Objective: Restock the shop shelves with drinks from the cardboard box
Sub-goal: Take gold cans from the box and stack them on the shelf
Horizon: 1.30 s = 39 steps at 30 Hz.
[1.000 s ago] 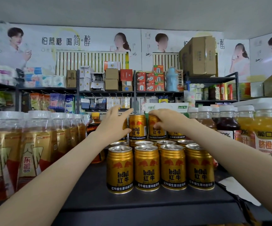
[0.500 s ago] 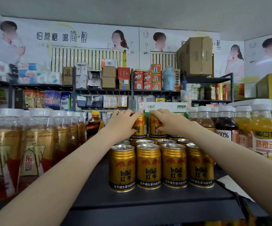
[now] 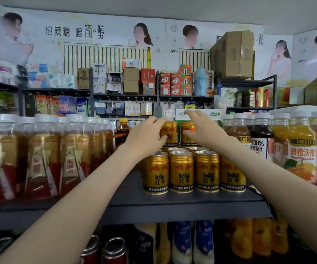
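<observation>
We're up at the dark shelf (image 3: 173, 201), with tea bottles (image 3: 39, 159) massed out beyond the left wrist and juice bottles (image 3: 302, 149) out past the right. Below both wrists stands the front row of cans (image 3: 181, 172), four gold ones across with more lids showing behind.

And here's the action: a second tier going on top! The left hand (image 3: 148, 134) grips the left upper can (image 3: 171, 132), fingers curled over its rim and thumb on its face. The right hand (image 3: 203, 130) arches over the right upper can (image 3: 189, 141), thumb touching the front. Clamped or merely steadying? We can't tell. The two cans stand upright, just beside each other, between the hands.

To do this well, we'd seat each base squarely on the lids beneath and nudge the pair flush, labels forward. Then we'd let go straight back so no wrist clips the row below.
</observation>
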Available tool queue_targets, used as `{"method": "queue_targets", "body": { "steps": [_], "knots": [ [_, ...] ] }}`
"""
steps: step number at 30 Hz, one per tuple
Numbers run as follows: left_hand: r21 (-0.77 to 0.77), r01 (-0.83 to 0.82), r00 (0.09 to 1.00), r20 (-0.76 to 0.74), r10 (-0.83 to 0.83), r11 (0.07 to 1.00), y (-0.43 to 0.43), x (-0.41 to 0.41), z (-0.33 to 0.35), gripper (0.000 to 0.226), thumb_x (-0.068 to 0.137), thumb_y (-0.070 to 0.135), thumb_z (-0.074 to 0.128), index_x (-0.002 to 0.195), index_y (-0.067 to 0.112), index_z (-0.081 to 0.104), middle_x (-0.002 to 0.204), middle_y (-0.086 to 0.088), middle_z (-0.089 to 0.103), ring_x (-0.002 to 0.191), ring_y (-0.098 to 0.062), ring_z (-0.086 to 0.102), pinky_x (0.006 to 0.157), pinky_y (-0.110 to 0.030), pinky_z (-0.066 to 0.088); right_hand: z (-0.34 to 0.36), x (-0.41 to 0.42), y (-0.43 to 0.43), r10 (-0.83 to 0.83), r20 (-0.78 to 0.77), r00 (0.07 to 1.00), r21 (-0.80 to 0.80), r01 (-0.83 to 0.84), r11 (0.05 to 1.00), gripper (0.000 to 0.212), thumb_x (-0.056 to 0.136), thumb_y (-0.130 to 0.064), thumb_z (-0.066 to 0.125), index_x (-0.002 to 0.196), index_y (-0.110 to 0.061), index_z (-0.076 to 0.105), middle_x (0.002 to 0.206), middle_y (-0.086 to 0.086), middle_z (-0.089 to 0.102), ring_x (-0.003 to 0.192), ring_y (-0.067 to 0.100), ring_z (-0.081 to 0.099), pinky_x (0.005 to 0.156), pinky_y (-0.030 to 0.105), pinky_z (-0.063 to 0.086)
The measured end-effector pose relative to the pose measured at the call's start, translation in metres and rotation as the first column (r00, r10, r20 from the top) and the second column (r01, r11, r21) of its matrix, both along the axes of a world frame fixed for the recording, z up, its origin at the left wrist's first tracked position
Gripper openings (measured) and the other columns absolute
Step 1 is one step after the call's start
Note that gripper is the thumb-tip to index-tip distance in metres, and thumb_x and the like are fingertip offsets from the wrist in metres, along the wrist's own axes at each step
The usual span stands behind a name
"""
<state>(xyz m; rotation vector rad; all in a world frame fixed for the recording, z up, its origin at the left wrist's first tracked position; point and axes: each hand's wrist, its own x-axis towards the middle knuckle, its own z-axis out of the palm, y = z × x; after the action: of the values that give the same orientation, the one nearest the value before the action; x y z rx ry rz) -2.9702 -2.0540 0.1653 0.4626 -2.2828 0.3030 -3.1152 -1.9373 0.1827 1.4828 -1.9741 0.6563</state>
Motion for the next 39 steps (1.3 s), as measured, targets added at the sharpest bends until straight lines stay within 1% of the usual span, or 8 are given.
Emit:
{"method": "queue_targets", "body": {
  "steps": [3, 6, 10, 15, 20, 28, 33, 39],
  "knots": [
    [-0.016, -0.022, 0.996, -0.088, 0.021, 1.0, 0.027, 0.032, -0.017, 0.051, 0.096, 0.031, 0.049, 0.144, 0.022, 0.036, 0.139, -0.003, 0.045, 0.122, -0.02, 0.048, 0.085, -0.03, 0.047, -0.013, 0.04, 0.01, 0.152, -0.049, 0.987, -0.106, -0.157, 0.982, 0.055, 0.094, -0.021, 0.055, 0.144, -0.014, 0.033, 0.143, 0.007, 0.039, 0.13, 0.022, 0.038, 0.096, 0.028, 0.038],
    [-0.095, -0.055, 0.979, -0.202, 0.035, 0.994, 0.057, 0.075, -0.05, 0.043, 0.094, 0.026, 0.051, 0.135, 0.015, 0.048, 0.124, -0.003, 0.056, 0.109, -0.02, 0.056, 0.072, -0.026, 0.048, -0.041, 0.089, 0.024, 0.349, -0.126, 0.928, -0.21, -0.369, 0.905, 0.045, 0.092, -0.016, 0.056, 0.135, -0.011, 0.044, 0.133, 0.006, 0.046, 0.124, 0.017, 0.04, 0.09, 0.012, 0.026],
    [0.066, -0.128, 0.935, -0.326, 0.142, 0.99, 0.102, 0.147, -0.123, 0.039, 0.093, 0.025, 0.054, 0.13, 0.014, 0.053, 0.116, -0.002, 0.06, 0.098, -0.016, 0.06, 0.065, -0.025, 0.046, -0.108, 0.154, 0.041, 0.621, -0.065, 0.781, -0.203, -0.619, 0.758, 0.039, 0.092, -0.014, 0.057, 0.13, -0.009, 0.049, 0.125, 0.004, 0.052, 0.119, 0.015, 0.045, 0.094, 0.011, 0.026],
    [0.312, -0.4, 0.873, -0.156, 0.462, 0.862, 0.153, 0.258, -0.241, 0.041, 0.091, 0.024, 0.054, 0.13, 0.012, 0.053, 0.119, -0.004, 0.061, 0.099, -0.021, 0.061, 0.071, -0.028, 0.048, -0.219, 0.245, 0.046, 0.799, 0.155, 0.58, -0.017, -0.808, 0.59, 0.039, 0.093, -0.017, 0.058, 0.131, -0.01, 0.051, 0.127, 0.003, 0.052, 0.123, 0.015, 0.045, 0.099, 0.016, 0.03],
    [0.477, -0.701, 0.653, 0.129, 0.746, 0.53, 0.212, 0.374, -0.323, 0.044, 0.097, 0.024, 0.048, 0.14, 0.016, 0.041, 0.13, -0.007, 0.052, 0.107, -0.028, 0.058, 0.071, -0.037, 0.051, -0.316, 0.355, 0.044, 0.809, 0.393, 0.437, 0.197, -0.899, 0.39, 0.043, 0.096, -0.022, 0.052, 0.138, -0.016, 0.042, 0.135, -0.001, 0.044, 0.127, 0.017, 0.041, 0.098, 0.024, 0.035],
    [0.577, -0.788, 0.423, 0.255, 0.87, 0.214, 0.239, 0.522, -0.407, 0.046, 0.095, 0.026, 0.047, 0.139, 0.016, 0.041, 0.128, -0.006, 0.051, 0.11, -0.026, 0.054, 0.077, -0.037, 0.047, -0.401, 0.51, 0.016, 0.79, 0.508, 0.343, 0.371, -0.915, 0.159, 0.049, 0.098, -0.025, 0.049, 0.143, -0.017, 0.034, 0.143, 0.0, 0.039, 0.134, 0.019, 0.035, 0.098, 0.03, 0.039],
    [0.63, -0.772, 0.368, 0.341, 0.865, 0.08, 0.225, 0.622, -0.447, 0.047, 0.095, 0.025, 0.046, 0.14, 0.017, 0.039, 0.129, -0.005, 0.049, 0.113, -0.027, 0.053, 0.082, -0.04, 0.049, -0.446, 0.615, -0.024, 0.764, 0.539, 0.354, 0.452, -0.887, 0.093, 0.05, 0.099, -0.026, 0.047, 0.145, -0.018, 0.031, 0.145, -0.001, 0.036, 0.134, 0.017, 0.033, 0.1, 0.029, 0.038],
    [0.671, -0.741, 0.366, 0.447, 0.816, -0.035, 0.184, 0.731, -0.473, 0.047, 0.096, 0.022, 0.042, 0.142, 0.018, 0.034, 0.131, -0.006, 0.047, 0.115, -0.027, 0.051, 0.082, -0.035, 0.044, -0.492, 0.714, -0.068, 0.687, 0.608, 0.397, 0.503, -0.863, 0.053, 0.052, 0.098, -0.022, 0.048, 0.146, -0.014, 0.03, 0.143, 0.004, 0.038, 0.134, 0.019, 0.035, 0.101, 0.032, 0.039]
  ]
}}
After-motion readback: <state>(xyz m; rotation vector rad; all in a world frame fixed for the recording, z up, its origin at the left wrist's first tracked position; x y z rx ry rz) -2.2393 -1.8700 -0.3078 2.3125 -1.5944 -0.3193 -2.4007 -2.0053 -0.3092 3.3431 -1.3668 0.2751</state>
